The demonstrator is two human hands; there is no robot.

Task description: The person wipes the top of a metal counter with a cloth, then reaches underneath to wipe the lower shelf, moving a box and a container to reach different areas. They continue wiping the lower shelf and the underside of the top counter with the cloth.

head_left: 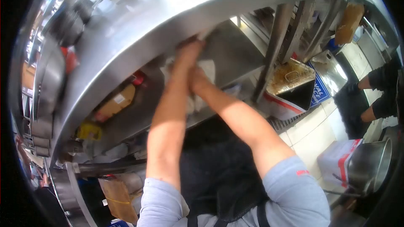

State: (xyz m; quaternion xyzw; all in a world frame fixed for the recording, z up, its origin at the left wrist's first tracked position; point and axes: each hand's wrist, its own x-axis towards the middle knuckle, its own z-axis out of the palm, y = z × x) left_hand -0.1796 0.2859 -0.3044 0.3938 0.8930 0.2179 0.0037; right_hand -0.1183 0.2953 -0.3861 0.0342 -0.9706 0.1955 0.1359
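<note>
Both my arms reach under a steel counter (168, 23) toward a lower metal shelf (240, 50). My left hand (191, 54) is at the counter's underside, blurred, with its fingers too smeared to read. Just below it, my right hand (198, 80) is close against the left wrist, its fingers mostly hidden. A whitish cloth or paper (207, 68) lies on the shelf around my hands. To the left on the shelf are a red object (139, 77) and a brown cardboard box (118, 103).
A yellow item (89, 131) sits at the shelf's left end. Right of the shelf are a steel leg (273, 50), an open square tin (291, 77) and a metal pot (370, 166) beside a box. Another person's arms (368, 82) show at the far right.
</note>
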